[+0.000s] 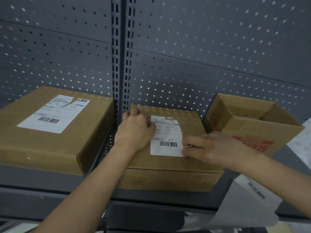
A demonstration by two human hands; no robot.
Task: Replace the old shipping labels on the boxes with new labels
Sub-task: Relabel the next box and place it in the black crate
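Observation:
A closed brown box [170, 167] sits in the middle of the shelf with a white shipping label [166, 137] on its top. My left hand [134, 130] rests on the box's top, left of the label, fingers curled and touching the label's left edge. My right hand [213, 148] lies at the label's lower right corner, fingertips pinched at that corner. A larger closed box [33, 145] stands to the left, bearing a white label [53, 113] with a tear near its top.
An open cardboard box [255, 121] with red print stands at the right. A loose white sheet with a barcode [252, 194] hangs below my right forearm. A grey pegboard wall [202, 56] backs the dark shelf [50, 187].

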